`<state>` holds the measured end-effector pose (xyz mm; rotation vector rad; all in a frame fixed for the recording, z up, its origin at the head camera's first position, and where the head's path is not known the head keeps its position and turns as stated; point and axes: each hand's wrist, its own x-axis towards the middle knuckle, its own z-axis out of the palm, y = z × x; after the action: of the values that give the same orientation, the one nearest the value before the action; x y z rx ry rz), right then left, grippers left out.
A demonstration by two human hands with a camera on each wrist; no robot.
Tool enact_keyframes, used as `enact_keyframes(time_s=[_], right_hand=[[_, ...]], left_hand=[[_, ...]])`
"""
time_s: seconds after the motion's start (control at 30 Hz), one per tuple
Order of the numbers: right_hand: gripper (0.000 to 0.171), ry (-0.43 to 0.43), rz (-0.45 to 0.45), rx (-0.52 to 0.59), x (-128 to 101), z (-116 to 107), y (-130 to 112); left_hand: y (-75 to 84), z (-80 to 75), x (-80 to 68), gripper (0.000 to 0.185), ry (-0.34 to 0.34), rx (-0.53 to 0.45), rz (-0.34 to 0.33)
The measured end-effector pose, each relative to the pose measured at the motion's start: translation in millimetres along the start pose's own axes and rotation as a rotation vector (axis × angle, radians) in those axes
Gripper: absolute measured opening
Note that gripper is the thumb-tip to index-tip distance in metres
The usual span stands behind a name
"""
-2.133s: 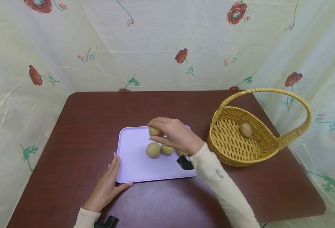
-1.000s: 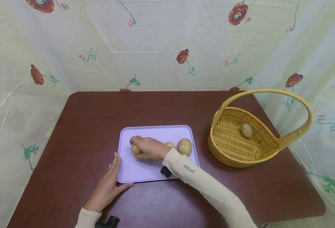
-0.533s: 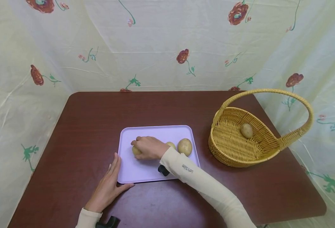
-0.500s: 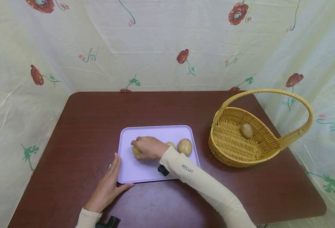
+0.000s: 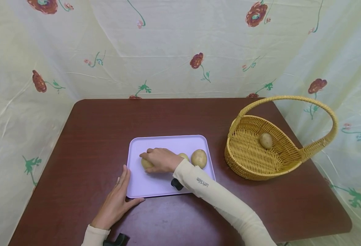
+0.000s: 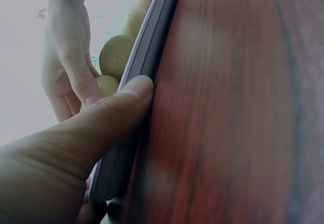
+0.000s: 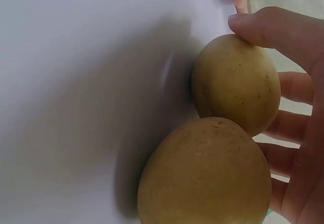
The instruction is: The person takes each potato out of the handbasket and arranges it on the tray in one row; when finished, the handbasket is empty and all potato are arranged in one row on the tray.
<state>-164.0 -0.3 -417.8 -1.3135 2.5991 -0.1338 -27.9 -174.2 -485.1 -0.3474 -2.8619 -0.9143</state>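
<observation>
Since the small potato (image 7: 235, 84) sits under your right hand (image 5: 157, 160) near the left part of the lilac tray (image 5: 155, 184), judge it as firm, rounded and fairly light, with dry matte skin that should not slip much; its round form could roll on the smooth tray, so take it across its widest part, thumb on one side and fingers on the other. Your right wrist view shows what the head view hides: the thumb tip on the top of that potato, the other fingers curled round its far side, and a second, larger potato (image 7: 205, 176) touching it. From the head view you see only a sliver of the held potato at the knuckles, yet you get the layout: another potato (image 5: 198, 158) further right on the tray, a wicker basket (image 5: 251, 171) well apart to the right with one potato (image 5: 265, 140) inside, all on a dark wooden table (image 5: 174, 112). Your left hand (image 5: 114, 203) lies flat on the table, fingers straight, and the left wrist view shows its thumb (image 6: 101, 117) pressed against the tray's rim.
</observation>
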Motion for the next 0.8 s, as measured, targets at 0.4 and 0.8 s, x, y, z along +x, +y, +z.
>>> enact_keyframes(time_s=[0.4,0.8], right_hand=[[0.073,0.142,-0.005,0.001,-21,-13,7],[0.095,0.534,0.102,-0.059,-106,-60,46]], left_hand=[[0.7,-0.5,0.0,0.106,-0.013,0.000,-0.016],[0.3,-0.6,-1.0,0.104,0.012,0.005,0.016]])
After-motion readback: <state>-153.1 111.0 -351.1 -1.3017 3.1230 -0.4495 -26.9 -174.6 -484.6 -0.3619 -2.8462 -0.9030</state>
